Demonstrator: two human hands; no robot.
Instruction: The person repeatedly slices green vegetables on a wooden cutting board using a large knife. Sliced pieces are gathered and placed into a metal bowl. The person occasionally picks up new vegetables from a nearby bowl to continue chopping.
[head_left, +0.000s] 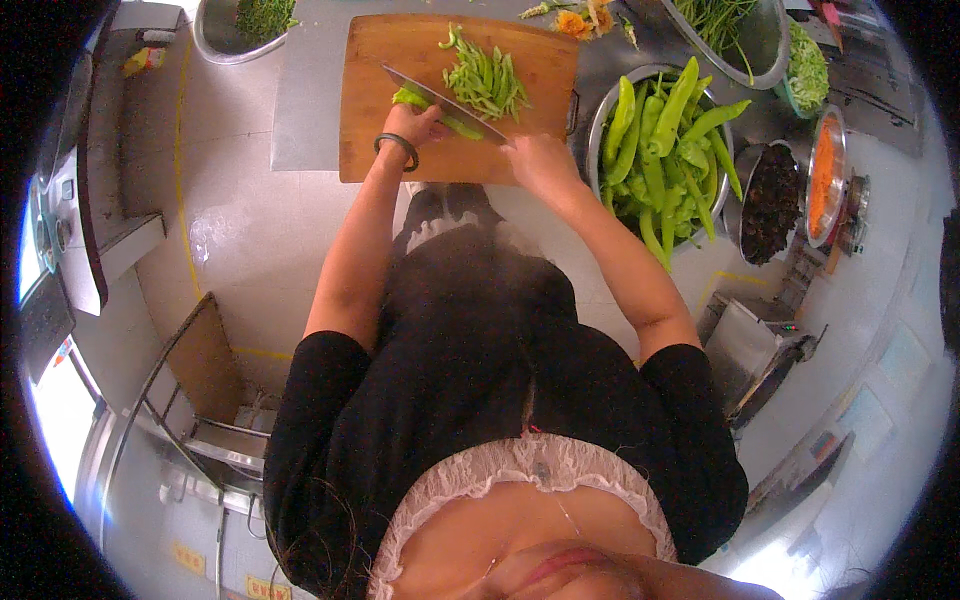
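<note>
My right hand (546, 165) grips the handle of a kitchen knife (450, 105), its blade slanting up and left across a wooden cutting board (367, 157). On the board, my left hand (412, 126) presses a piece of green pepper (409, 97) against the far side of the blade's line, partly hidden by fingers and knife. A green strip (461, 129) lies beside the blade, near my left fingertips. Beyond the knife rests a pile of sliced green pepper (487, 79). Right of the board, a metal bowl (596, 142) is heaped with whole long green peppers (660, 142).
Orange and pale scraps (576, 24) lie behind the board. Further right stand a metal basin of green stalks (712, 22), a bowl of pale green shreds (806, 71), dark pieces in a bowl (771, 202) and orange shreds (823, 176). Another basin (244, 52) sits at upper left.
</note>
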